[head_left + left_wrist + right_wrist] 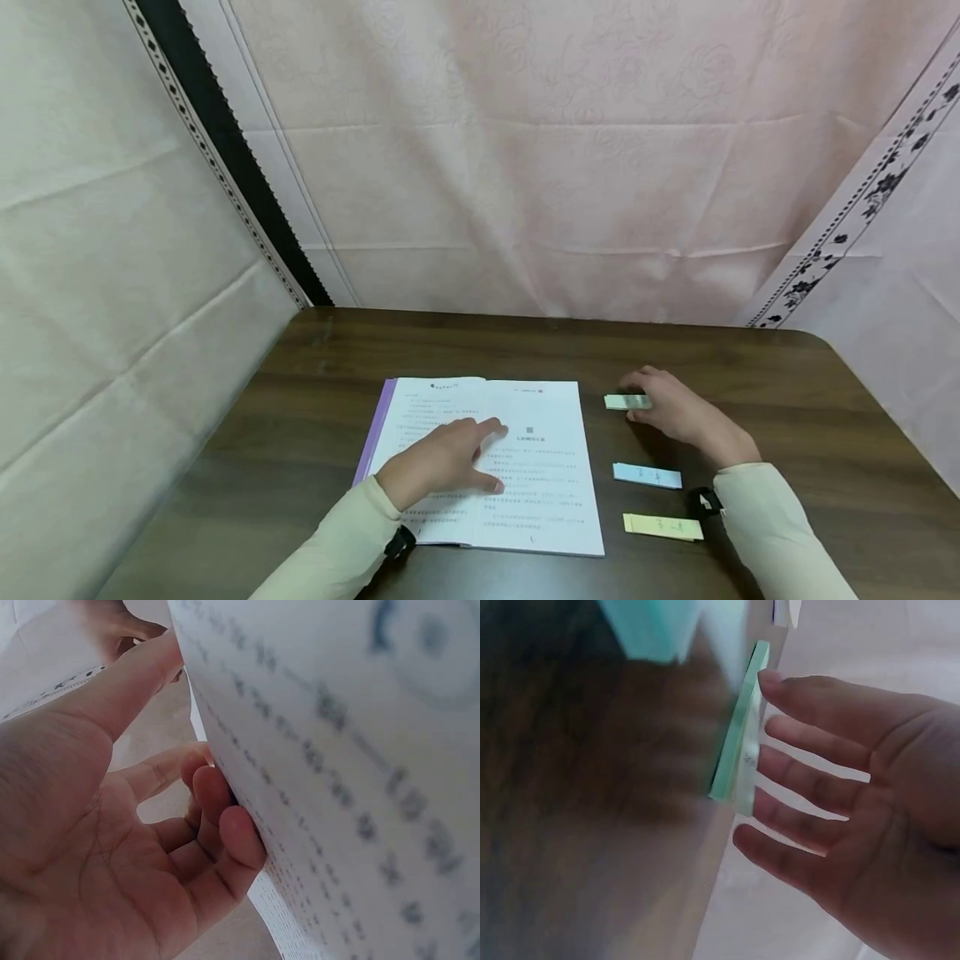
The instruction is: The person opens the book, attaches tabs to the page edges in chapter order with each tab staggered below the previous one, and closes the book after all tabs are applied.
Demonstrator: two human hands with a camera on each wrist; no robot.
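An open book (536,500) with printed pages and a purple left edge lies on the table. My left hand (446,462) rests on its pages, thumb and index finger spread apart; in the left wrist view its other fingers bend loosely against the printed page (337,750). At the right, my right hand (678,408) reaches over a pale green sticky note pad (621,402). Seen from the right wrist, the thumb tip meets the green pad (739,731) near one end, the straight fingers lie along its edge, and a light upper sheet stands slightly off the stack.
Nearer the front are a blue sticky note pad (647,476) and a yellow one (663,527), both right of the book. The brown wooden table (315,450) is bordered by hanging pale cloth (525,183) behind and at both sides. A dark band sits on each wrist.
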